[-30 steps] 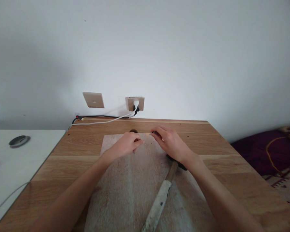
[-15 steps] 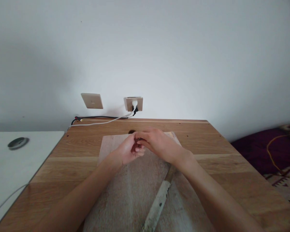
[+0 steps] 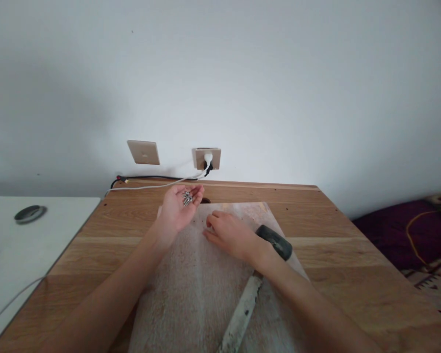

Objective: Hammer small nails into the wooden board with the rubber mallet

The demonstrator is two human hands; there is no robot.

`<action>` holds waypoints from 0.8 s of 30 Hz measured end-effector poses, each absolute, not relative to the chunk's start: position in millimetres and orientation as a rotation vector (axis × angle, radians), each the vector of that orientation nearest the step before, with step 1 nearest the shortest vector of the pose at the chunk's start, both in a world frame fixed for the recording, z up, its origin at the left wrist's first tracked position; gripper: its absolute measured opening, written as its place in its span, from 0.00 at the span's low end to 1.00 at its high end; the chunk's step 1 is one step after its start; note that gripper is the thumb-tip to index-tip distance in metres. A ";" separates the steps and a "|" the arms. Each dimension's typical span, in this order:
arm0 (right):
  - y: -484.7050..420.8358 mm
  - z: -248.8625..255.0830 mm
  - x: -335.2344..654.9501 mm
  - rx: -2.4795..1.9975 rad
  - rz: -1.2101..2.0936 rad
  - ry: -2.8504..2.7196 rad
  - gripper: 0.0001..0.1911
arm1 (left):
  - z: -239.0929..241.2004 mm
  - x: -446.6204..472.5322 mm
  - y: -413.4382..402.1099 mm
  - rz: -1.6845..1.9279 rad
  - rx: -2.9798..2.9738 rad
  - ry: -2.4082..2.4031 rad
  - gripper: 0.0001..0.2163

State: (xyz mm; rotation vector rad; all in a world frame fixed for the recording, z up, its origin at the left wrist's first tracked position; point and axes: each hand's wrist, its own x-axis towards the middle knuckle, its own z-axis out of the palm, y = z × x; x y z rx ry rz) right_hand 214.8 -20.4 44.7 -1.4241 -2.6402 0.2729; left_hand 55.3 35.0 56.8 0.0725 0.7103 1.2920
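Note:
My left hand (image 3: pixel 179 208) is turned palm up above the far left corner of a pale wooden board (image 3: pixel 200 284), cupping several small metal nails (image 3: pixel 187 197). My right hand (image 3: pixel 228 235) rests on the board just right of it, fingers curled and pressed to the surface; what they pinch, if anything, is too small to see. A hammer lies under my right wrist, its dark head (image 3: pixel 275 242) to the right and its whitish, worn handle (image 3: pixel 240 314) running toward me.
The board lies on a brown wooden table (image 3: pixel 349 255) against a white wall. A wall socket (image 3: pixel 206 158) holds plugs whose white and black cables (image 3: pixel 150 184) run left. A white desk (image 3: pixel 18 245) with a round metal object (image 3: pixel 30 214) adjoins on the left. A dark red cloth (image 3: pixel 407 230) lies at right.
My hands met at the board's far edge, then parted. The left hand turned palm up with nails in it; the right hand dropped onto the board, uncovering the hammer head.

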 end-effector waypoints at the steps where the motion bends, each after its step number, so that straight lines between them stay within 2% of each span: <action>1: -20.2 39.7 213.2 -1.426 0.274 -2.651 0.05 | 56.3 57.8 34.5 1.265 0.074 0.749 0.10; 4: -18.6 38.7 214.2 -1.445 0.272 -2.634 0.05 | 51.8 64.5 33.0 1.197 0.102 0.803 0.12; 10: -11.6 73.7 231.2 -1.496 0.181 -2.367 0.07 | 37.0 81.0 25.0 1.121 0.139 0.735 0.14; 14: -11.4 82.7 239.5 -1.391 0.163 -2.330 0.06 | 29.4 92.8 15.4 0.942 0.280 0.608 0.12; 16: -16.2 81.6 247.3 -1.313 0.159 -2.257 0.07 | 27.6 93.5 12.2 0.813 0.483 0.625 0.12; 20: -38.2 76.7 275.0 -1.238 0.175 -2.069 0.08 | 30.4 86.1 5.4 0.559 1.312 0.748 0.17; 24: -74.2 67.2 307.7 -1.302 0.174 -1.975 0.09 | 36.9 75.0 -2.1 0.381 1.959 0.735 0.17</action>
